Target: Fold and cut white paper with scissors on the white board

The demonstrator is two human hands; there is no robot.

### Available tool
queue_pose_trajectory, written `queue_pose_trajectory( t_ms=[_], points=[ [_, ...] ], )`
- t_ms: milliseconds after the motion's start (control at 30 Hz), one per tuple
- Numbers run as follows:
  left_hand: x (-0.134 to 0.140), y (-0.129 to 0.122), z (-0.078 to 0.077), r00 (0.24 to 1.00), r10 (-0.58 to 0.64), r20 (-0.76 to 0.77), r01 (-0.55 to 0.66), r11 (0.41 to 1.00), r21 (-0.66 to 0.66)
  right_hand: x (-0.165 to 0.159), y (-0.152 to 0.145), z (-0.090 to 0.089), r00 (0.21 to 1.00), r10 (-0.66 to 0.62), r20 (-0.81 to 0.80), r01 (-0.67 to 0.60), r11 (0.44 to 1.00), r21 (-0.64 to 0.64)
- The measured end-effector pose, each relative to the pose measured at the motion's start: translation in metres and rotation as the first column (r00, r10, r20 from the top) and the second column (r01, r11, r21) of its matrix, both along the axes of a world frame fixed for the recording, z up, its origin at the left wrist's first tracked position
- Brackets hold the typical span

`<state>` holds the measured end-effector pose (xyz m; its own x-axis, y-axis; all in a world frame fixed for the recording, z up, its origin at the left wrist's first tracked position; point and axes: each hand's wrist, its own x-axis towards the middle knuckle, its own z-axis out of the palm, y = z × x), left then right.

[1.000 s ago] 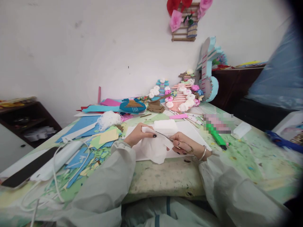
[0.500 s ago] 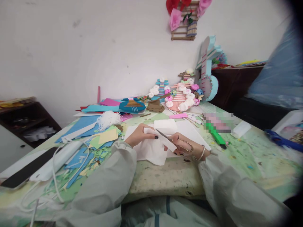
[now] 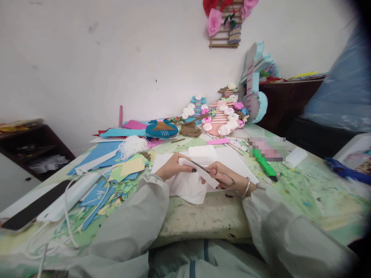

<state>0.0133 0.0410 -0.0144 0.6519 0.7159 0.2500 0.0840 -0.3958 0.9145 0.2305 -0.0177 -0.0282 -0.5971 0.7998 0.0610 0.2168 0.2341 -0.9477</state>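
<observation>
My left hand (image 3: 173,166) pinches a narrow folded strip of white paper (image 3: 209,178) near its upper left end. In my right hand (image 3: 224,175) is a pair of scissors (image 3: 199,166), its finger loops round my fingers. The blades lie along the strip's upper edge and look closed or nearly so, their tips close to my left fingers. Below my hands a crumpled white tissue (image 3: 189,189) hangs toward the table's front edge. Behind them a folded white tissue pad (image 3: 202,153) rests on a white sheet (image 3: 236,166).
Paper scraps (image 3: 116,197), a white power strip (image 3: 68,197) with its cable and a black phone (image 3: 36,204) lie on the left. To the right is a green utility knife (image 3: 264,165). Paper-flower crafts (image 3: 223,117) stand against the wall; white string (image 3: 133,146) is heaped left of centre.
The scissor blades have come together along the strip's edge. My left hand and the strip have shifted slightly to the right.
</observation>
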Motion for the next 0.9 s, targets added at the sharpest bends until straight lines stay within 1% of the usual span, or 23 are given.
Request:
queue_pose_trajectory(
  t_ms=[67, 167, 333, 433, 533, 733, 900],
  points=[
    [0.0, -0.001, 0.002, 1.0, -0.016, 0.0, 0.016, 1.0, -0.003, 0.001, 0.001, -0.001, 1.0, -0.015, 0.024, 0.015, 1.0, -0.001],
    [0.0, -0.002, 0.004, 0.999, -0.04, -0.007, 0.04, 0.999, -0.003, 0.002, 0.002, -0.003, 0.999, -0.004, 0.036, 0.004, 1.0, -0.005],
    [0.001, -0.003, 0.006, 0.999, -0.036, -0.035, 0.036, 0.999, 0.012, -0.001, 0.001, 0.0, 0.998, -0.036, 0.042, 0.037, 0.999, -0.028],
    [0.003, -0.006, 0.007, 0.995, -0.062, -0.074, 0.063, 0.998, 0.022, -0.004, -0.001, 0.003, 0.999, -0.035, 0.01, 0.035, 0.998, -0.05],
    [0.005, -0.009, 0.009, 0.994, -0.082, -0.078, 0.084, 0.996, 0.033, -0.004, -0.002, 0.003, 0.999, -0.023, -0.032, 0.021, 0.998, -0.067],
    [0.006, -0.011, 0.009, 0.994, -0.074, -0.076, 0.077, 0.997, 0.028, 0.001, 0.003, -0.006, 0.999, 0.033, -0.037, -0.033, 0.999, 0.019],
    [0.006, -0.011, 0.009, 0.996, -0.065, -0.053, 0.066, 0.998, 0.013, 0.001, 0.004, -0.008, 0.999, 0.023, -0.05, -0.023, 1.0, -0.008]
  ],
)
